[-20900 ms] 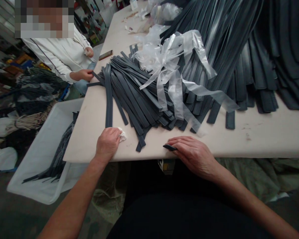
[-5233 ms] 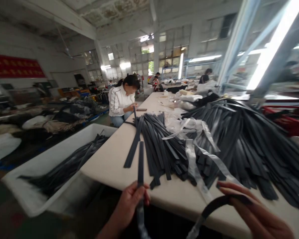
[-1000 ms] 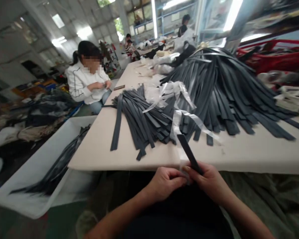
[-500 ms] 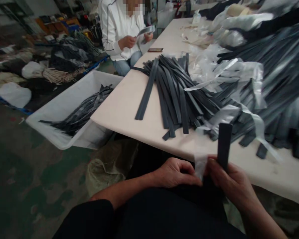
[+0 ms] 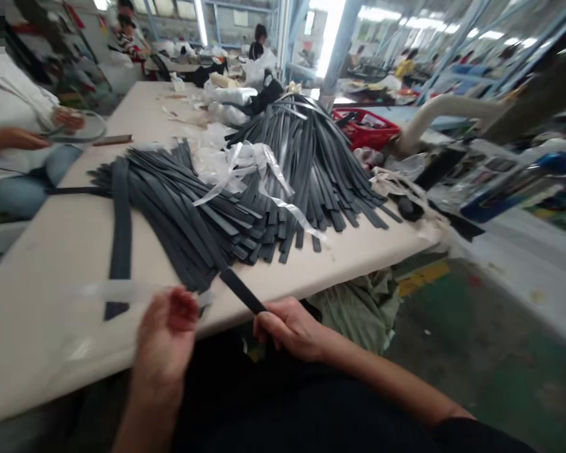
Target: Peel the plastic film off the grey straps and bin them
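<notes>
My right hand (image 5: 287, 327) is closed around a dark grey flat strap (image 5: 242, 290), whose free end points up and left over the table's front edge. Off to the left, my left hand (image 5: 165, 333) is raised at the same edge, smeared by motion, with its fingers curled. A translucent plastic strip (image 5: 116, 290), also blurred, runs across at its fingers and shows on both sides of them. Just beyond both hands lies a fanned pile of dark straps (image 5: 170, 207) on the pale table (image 5: 66, 277). One strap (image 5: 121, 226) lies apart on the left.
A second, larger heap of straps (image 5: 306, 170) lies behind, with white plastic ribbons (image 5: 264, 160) on top. Farther back is a red basket (image 5: 365, 129). At left sits a co-worker in a white top (image 5: 9, 107), near a phone (image 5: 113, 140). Green cloth (image 5: 358, 308) hangs below the table.
The view has swung right. My hands have parted: the left has moved up and left with the plastic strip, while the right still grips the dark strap, now tilted leftward.
</notes>
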The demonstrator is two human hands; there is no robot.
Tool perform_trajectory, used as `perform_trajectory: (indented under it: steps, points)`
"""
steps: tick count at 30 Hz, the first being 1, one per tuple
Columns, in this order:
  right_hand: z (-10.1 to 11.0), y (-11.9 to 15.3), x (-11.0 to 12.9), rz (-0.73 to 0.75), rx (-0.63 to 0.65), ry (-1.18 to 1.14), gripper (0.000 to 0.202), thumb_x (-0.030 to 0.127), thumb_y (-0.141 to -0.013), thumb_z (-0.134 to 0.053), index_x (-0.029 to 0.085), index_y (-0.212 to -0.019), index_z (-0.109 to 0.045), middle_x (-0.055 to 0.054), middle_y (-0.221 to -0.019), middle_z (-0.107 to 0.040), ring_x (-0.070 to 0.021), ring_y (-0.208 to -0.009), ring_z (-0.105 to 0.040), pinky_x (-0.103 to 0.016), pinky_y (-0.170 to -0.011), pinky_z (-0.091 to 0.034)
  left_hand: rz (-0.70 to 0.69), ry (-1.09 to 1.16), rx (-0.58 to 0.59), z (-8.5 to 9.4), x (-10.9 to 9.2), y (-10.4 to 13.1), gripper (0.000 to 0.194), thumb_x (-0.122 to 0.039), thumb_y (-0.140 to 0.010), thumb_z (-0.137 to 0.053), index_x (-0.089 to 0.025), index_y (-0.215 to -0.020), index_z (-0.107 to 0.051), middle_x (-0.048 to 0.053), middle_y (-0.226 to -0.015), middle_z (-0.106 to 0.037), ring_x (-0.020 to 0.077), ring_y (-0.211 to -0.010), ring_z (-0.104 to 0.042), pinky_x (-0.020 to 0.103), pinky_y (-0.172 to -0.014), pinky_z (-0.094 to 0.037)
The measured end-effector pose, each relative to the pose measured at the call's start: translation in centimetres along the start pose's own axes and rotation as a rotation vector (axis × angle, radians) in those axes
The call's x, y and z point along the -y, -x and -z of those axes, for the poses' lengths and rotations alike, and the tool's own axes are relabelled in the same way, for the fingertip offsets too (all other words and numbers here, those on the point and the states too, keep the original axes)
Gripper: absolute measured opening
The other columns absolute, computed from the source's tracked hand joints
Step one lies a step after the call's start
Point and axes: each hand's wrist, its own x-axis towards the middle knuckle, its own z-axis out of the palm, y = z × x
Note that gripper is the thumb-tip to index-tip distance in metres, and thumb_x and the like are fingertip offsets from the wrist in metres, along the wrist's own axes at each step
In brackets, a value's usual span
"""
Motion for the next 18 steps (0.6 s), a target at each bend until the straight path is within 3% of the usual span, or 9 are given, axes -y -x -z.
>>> perform_trajectory:
  steps: [3,8,15,18]
  points:
    - [0.4,-0.1,-0.2,0.026,0.03,0.169,0.036,0.032,-0.098,-0.042,0.016,-0.071,-0.06,0.001,-0.06,-0.057,-0.0092,-0.05,-0.049,-0.018,-0.051,-0.036,0.078,0.123,-0.052,-0.3,0.3,0.2,0.035,-0.03,-0.053,-0.095,-0.017,-0.071,-0.069,-0.002,-0.069,-0.073,0.011,-0.061,-0.068,0.02,-0.059,-0.057]
    - [0.8,-0.1,-0.4,0.062,-0.013,0.293,0.035,0.029,-0.096,-0.043,0.017,-0.067,-0.057,0.001,-0.059,-0.055,-0.01,-0.052,-0.048,-0.02,-0.054,-0.034,0.141,0.158,0.011,-1.8,2.4,0.9,0.035,-0.026,-0.053,-0.096,-0.015,-0.074,-0.071,-0.001,-0.073,-0.075,0.0114,-0.066,-0.07,0.019,-0.061,-0.058]
    - [0.6,0.4,-1.0,0.177,-0.051,0.363,0.037,0.031,-0.097,-0.041,0.017,-0.066,-0.055,0.001,-0.057,-0.051,-0.0099,-0.05,-0.041,-0.021,-0.052,-0.028,0.123,0.145,-0.008,-1.9,2.0,0.5,0.044,-0.027,-0.041,-0.1,-0.014,-0.072,-0.072,0.0,-0.07,-0.075,0.0124,-0.064,-0.069,0.019,-0.058,-0.056]
    - [0.4,0.2,-1.2,0.189,-0.073,0.429,0.037,0.031,-0.096,-0.041,0.016,-0.067,-0.056,0.0,-0.059,-0.052,-0.0104,-0.051,-0.04,-0.022,-0.053,-0.027,0.133,0.131,0.002,-2.0,2.4,0.5,0.039,-0.026,-0.046,-0.098,-0.015,-0.073,-0.073,0.001,-0.072,-0.076,0.0135,-0.066,-0.071,0.02,-0.06,-0.056]
